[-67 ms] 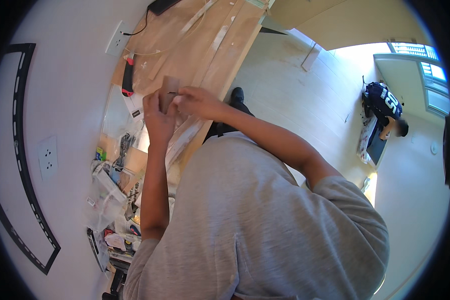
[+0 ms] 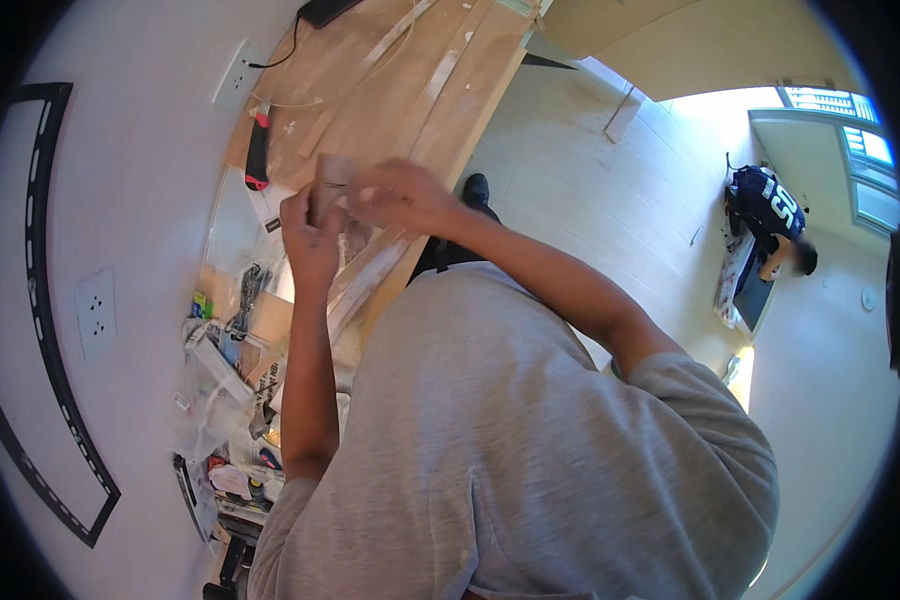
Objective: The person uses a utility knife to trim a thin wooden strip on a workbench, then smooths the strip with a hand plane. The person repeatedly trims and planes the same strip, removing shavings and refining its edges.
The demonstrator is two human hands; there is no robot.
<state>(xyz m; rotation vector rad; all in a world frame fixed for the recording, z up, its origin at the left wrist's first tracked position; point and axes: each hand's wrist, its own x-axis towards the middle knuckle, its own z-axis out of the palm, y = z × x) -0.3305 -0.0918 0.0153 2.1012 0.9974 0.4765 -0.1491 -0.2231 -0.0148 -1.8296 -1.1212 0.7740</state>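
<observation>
One left hand (image 2: pixel 311 245) pinched one brown piece (image 2: pixel 336 172); beside, one blurred right hand (image 2: pixel 408 196), could not tell grip. One red-black handle (image 2: pixel 257 158) lay left of grip.

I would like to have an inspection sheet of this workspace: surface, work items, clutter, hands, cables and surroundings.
Surface: wooden table, with pale smears.
Work items: small brown piece, in the left hand.
Clutter: red-black tool near the table's wall side; plastic bag among mixed items at left.
Hands: left grips the piece; right hand blurred close beside it, contact unclear.
Cables: black cord at the wall outlet; dark bundle in the clutter.
Surroundings: black frame on the wall; another person bending at far right.
</observation>
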